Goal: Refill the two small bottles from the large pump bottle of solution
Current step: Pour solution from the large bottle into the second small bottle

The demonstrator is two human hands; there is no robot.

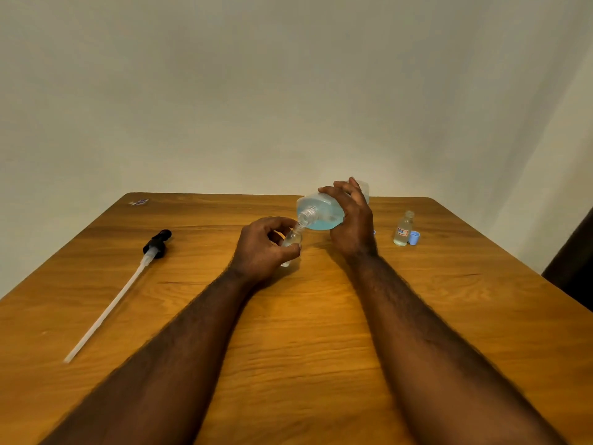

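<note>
My right hand (pixel 351 220) grips the large clear bottle (pixel 319 210) of blue solution, tipped on its side with its open threaded neck pointing down and left. My left hand (pixel 263 248) holds a small clear bottle (pixel 292 240) tilted, its mouth right under the large bottle's neck. The second small bottle (pixel 402 229) stands upright and uncapped to the right, holding pale liquid and bearing a red-edged label. Its blue cap (pixel 414 237) lies beside it.
The black pump head with its long white tube (pixel 128 281) lies on the wooden table (pixel 305 332) at the left. A small wrapper (pixel 140 202) sits at the far left corner. A bit of blue (pixel 374 232) peeks from behind my right wrist. A dark object (pixel 574 268) is off the right edge.
</note>
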